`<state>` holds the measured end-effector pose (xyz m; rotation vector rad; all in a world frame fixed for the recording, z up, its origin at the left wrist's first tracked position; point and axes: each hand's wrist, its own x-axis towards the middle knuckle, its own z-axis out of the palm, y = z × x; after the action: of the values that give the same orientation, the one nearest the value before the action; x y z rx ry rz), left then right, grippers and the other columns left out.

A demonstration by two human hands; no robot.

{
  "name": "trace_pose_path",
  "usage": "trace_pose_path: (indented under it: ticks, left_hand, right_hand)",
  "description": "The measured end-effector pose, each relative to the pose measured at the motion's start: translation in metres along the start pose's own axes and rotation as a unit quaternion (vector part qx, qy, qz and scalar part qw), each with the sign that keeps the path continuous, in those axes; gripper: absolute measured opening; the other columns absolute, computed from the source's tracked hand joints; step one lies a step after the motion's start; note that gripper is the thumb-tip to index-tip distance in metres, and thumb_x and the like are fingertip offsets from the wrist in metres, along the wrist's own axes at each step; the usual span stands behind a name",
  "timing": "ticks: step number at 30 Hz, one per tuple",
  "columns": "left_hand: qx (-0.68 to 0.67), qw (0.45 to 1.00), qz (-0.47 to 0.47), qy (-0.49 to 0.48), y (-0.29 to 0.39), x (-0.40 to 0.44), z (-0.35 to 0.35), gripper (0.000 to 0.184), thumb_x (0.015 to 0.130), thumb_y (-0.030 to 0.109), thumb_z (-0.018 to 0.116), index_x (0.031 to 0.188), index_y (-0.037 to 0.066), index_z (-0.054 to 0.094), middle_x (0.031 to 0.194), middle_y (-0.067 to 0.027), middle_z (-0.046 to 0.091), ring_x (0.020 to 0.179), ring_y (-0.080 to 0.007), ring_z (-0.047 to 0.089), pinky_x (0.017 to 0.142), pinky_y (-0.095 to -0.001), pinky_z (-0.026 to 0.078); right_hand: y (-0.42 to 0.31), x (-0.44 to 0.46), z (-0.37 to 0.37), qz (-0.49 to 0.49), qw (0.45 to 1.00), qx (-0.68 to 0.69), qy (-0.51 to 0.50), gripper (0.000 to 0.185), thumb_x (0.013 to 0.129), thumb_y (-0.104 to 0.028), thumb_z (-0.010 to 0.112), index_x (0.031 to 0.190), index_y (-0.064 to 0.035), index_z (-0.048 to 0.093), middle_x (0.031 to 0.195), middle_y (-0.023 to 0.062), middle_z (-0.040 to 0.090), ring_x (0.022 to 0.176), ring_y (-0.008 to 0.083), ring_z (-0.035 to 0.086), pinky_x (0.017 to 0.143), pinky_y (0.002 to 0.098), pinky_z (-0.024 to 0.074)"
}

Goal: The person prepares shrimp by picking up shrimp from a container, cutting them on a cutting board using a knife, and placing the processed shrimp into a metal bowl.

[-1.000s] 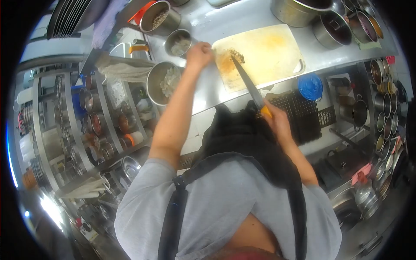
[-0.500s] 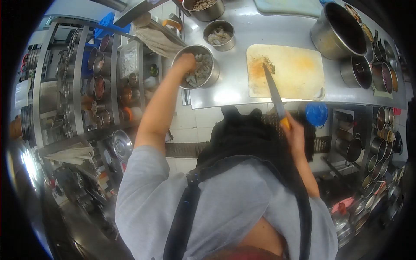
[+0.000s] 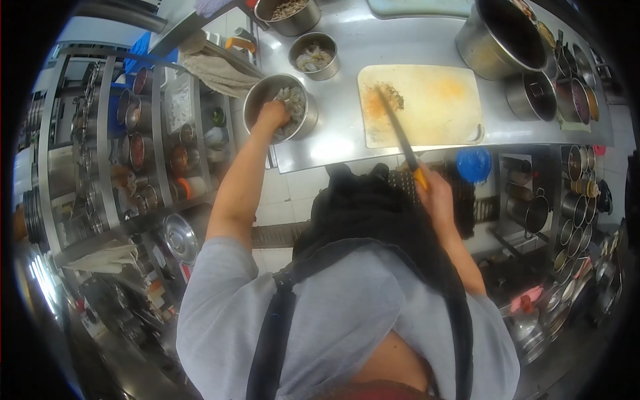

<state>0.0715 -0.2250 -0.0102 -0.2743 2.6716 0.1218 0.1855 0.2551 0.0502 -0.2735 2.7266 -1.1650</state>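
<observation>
My left hand (image 3: 273, 115) reaches into a steel pot (image 3: 250, 113) of peeled grey shrimp (image 3: 293, 102). Its fingers are bent closed at the shrimp, with the tips partly hidden among them. A long knife (image 3: 398, 128) is in my right hand (image 3: 435, 191), whose fingers wrap round the yellow handle. The blade slants up over the left part of a white cutting board (image 3: 427, 123), its tip by a small heap of brown bits (image 3: 395, 99). Behind the pot stands a smaller steel pot (image 3: 335, 69) with more shrimp in it.
A pot of brown chopped food (image 3: 293, 23) stands at the back left. On the right are a tall steel pot (image 3: 490, 50) and a smaller pot (image 3: 530, 97). A cloth (image 3: 217, 67) hangs left of the counter. A blue round item (image 3: 473, 165) is below the front edge.
My left hand has moved toward the near side of the pot, down among the shrimp. My right hand still holds the knife over the board. The whole view has shifted slightly.
</observation>
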Motion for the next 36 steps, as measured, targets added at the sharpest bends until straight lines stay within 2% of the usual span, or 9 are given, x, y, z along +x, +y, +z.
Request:
trace_pose_path:
  ticks: [3, 10, 12, 16, 20, 26, 29, 34, 36]
  left_hand:
    - [-0.006, 1.0, 0.003, 0.013, 0.007, -0.008, -0.013, 0.031, 0.079, 0.02, 0.064, 0.104, 0.004, 0.075, 0.106, -0.0228, 0.071, 0.102, -0.0376, 0.069, 0.091, -0.0442, 0.054]
    - [-0.144, 0.979, -0.068, 0.124, -0.005, -0.024, -0.043, 0.029, 0.078, 0.019, 0.07, 0.103, 0.005, 0.074, 0.1, -0.0198, 0.073, 0.097, -0.0345, 0.071, 0.087, -0.0431, 0.055]
    - [-0.281, 0.942, -0.076, 0.168, 0.005, -0.041, -0.071, 0.03, 0.081, 0.022, 0.07, 0.105, 0.005, 0.073, 0.097, -0.0186, 0.074, 0.094, -0.0306, 0.072, 0.084, -0.0393, 0.055]
    - [-0.345, 0.915, 0.015, 0.207, 0.05, -0.047, -0.104, 0.034, 0.086, 0.027, 0.067, 0.11, 0.004, 0.071, 0.098, -0.0167, 0.074, 0.092, -0.0288, 0.072, 0.082, -0.0383, 0.055]
    - [-0.225, 0.944, 0.138, 0.199, 0.144, -0.029, -0.106, 0.03, 0.087, 0.024, 0.062, 0.108, 0.003, 0.069, 0.096, -0.0177, 0.073, 0.091, -0.0345, 0.07, 0.082, -0.0442, 0.054]
    - [-0.109, 0.957, 0.202, 0.178, 0.212, 0.01, -0.008, 0.021, 0.09, 0.02, 0.059, 0.097, 0.004, 0.069, 0.099, -0.02, 0.069, 0.098, -0.0375, 0.064, 0.086, -0.0482, 0.053]
    - [-0.14, 0.933, 0.248, 0.22, 0.211, 0.005, 0.011, 0.025, 0.089, 0.022, 0.062, 0.105, 0.005, 0.071, 0.095, -0.0188, 0.07, 0.095, -0.0378, 0.064, 0.088, -0.0478, 0.051]
    - [-0.157, 0.924, 0.279, 0.21, 0.208, 0.011, 0.018, 0.021, 0.09, 0.015, 0.06, 0.105, 0.005, 0.071, 0.088, -0.018, 0.069, 0.09, -0.038, 0.064, 0.084, -0.0474, 0.05]
    - [-0.15, 0.925, 0.276, 0.211, 0.209, 0.008, 0.021, 0.022, 0.089, 0.014, 0.06, 0.106, 0.005, 0.071, 0.088, -0.0184, 0.069, 0.088, -0.0382, 0.064, 0.082, -0.0474, 0.051]
  right_hand:
    - [0.01, 0.011, 0.009, -0.074, 0.997, -0.026, -0.007, 0.053, 0.082, -0.005, 0.072, 0.134, -0.0114, 0.061, 0.102, 0.0202, 0.068, 0.094, 0.0394, 0.065, 0.082, 0.0447, 0.0522]
    - [0.006, 0.021, -0.008, 0.034, 0.998, -0.052, 0.003, 0.052, 0.082, -0.006, 0.071, 0.133, -0.0107, 0.061, 0.105, 0.021, 0.068, 0.096, 0.0402, 0.065, 0.084, 0.0445, 0.052]
    - [0.01, 0.019, -0.012, 0.016, 0.999, -0.043, 0.02, 0.051, 0.082, -0.005, 0.072, 0.132, -0.0098, 0.062, 0.106, 0.0214, 0.068, 0.098, 0.0403, 0.065, 0.085, 0.0436, 0.0519]
    - [0.006, 0.015, -0.004, -0.025, 0.999, 0.024, 0.038, 0.051, 0.081, -0.004, 0.072, 0.131, -0.0087, 0.062, 0.107, 0.0223, 0.068, 0.099, 0.0406, 0.065, 0.085, 0.0424, 0.0521]
    - [0.014, 0.017, 0.013, 0.019, 1.0, 0.008, -0.014, 0.051, 0.082, -0.004, 0.072, 0.132, -0.007, 0.061, 0.111, 0.0239, 0.068, 0.102, 0.0404, 0.066, 0.087, 0.0405, 0.0527]
    - [0.009, 0.013, 0.011, 0.082, 0.99, 0.11, -0.025, 0.053, 0.085, -0.006, 0.071, 0.137, -0.0072, 0.057, 0.117, 0.025, 0.067, 0.109, 0.0371, 0.067, 0.091, 0.0388, 0.0516]
    - [0.022, 0.009, 0.023, 0.095, 0.985, 0.142, -0.01, 0.056, 0.086, -0.016, 0.071, 0.14, -0.0148, 0.057, 0.112, 0.0221, 0.069, 0.105, 0.0345, 0.068, 0.091, 0.0393, 0.0516]
    - [0.018, 0.019, 0.029, 0.198, 0.946, 0.245, -0.072, 0.061, 0.086, -0.018, 0.074, 0.143, -0.0167, 0.054, 0.089, 0.0133, 0.072, 0.066, 0.0182, 0.065, 0.066, 0.0331, 0.0536]
    - [0.018, 0.023, 0.032, 0.185, 0.946, 0.256, -0.07, 0.061, 0.086, -0.018, 0.074, 0.144, -0.0171, 0.054, 0.085, 0.0108, 0.07, 0.061, 0.0154, 0.06, 0.062, 0.0318, 0.0522]
